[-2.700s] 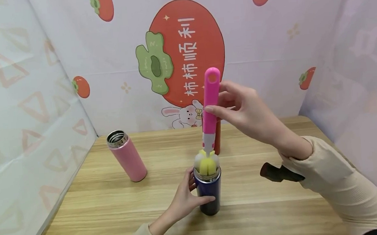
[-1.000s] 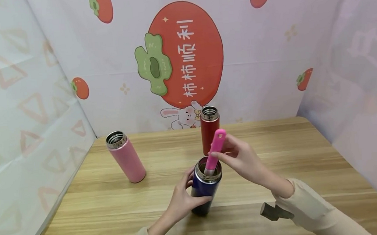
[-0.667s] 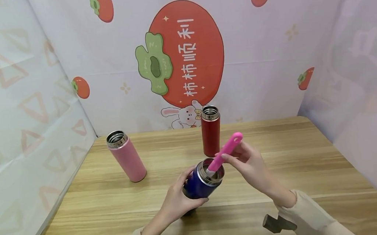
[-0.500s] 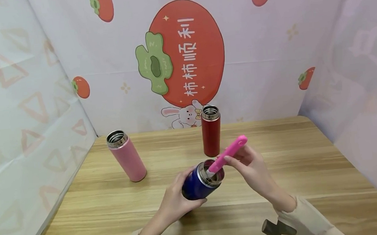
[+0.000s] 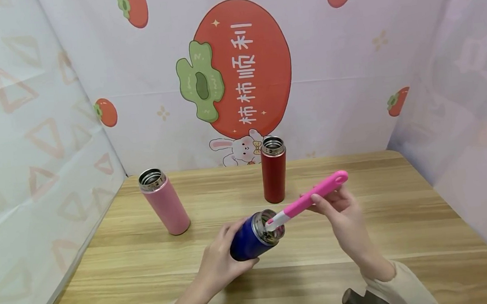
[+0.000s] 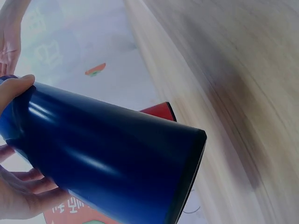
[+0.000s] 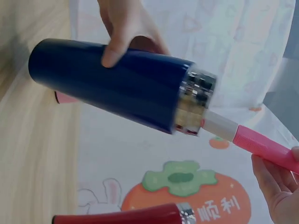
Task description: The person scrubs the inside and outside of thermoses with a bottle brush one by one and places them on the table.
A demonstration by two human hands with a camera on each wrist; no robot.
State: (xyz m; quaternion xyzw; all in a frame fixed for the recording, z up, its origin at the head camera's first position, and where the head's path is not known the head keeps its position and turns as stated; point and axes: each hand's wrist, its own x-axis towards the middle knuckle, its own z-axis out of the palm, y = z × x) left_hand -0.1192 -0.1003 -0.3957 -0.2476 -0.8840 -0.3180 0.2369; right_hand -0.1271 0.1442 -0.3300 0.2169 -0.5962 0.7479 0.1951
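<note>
A blue thermos bottle (image 5: 247, 241) leans with its open steel mouth (image 5: 261, 230) toward the right. My left hand (image 5: 219, 262) grips it round the body, and in the left wrist view its dark base is lifted off the table. In my right hand (image 5: 348, 217) is a bottle brush (image 5: 311, 198) with a pink handle and a white neck, pinched between thumb and fingers. The white neck (image 7: 220, 125) enters the bottle's mouth at a slant; the sponge head is hidden inside.
An uncapped pink bottle (image 5: 168, 208) stands at the back left of the wooden table (image 5: 120, 276). Behind the blue bottle stands an uncapped red bottle (image 5: 274, 180). A printed cloth backdrop (image 5: 331, 68) rises at the table's far edge.
My right hand first lowered the brush into the upright blue bottle. Since then my left hand has raised and tilted the bottle, and the brush handle has swung rightward and drawn partly out.
</note>
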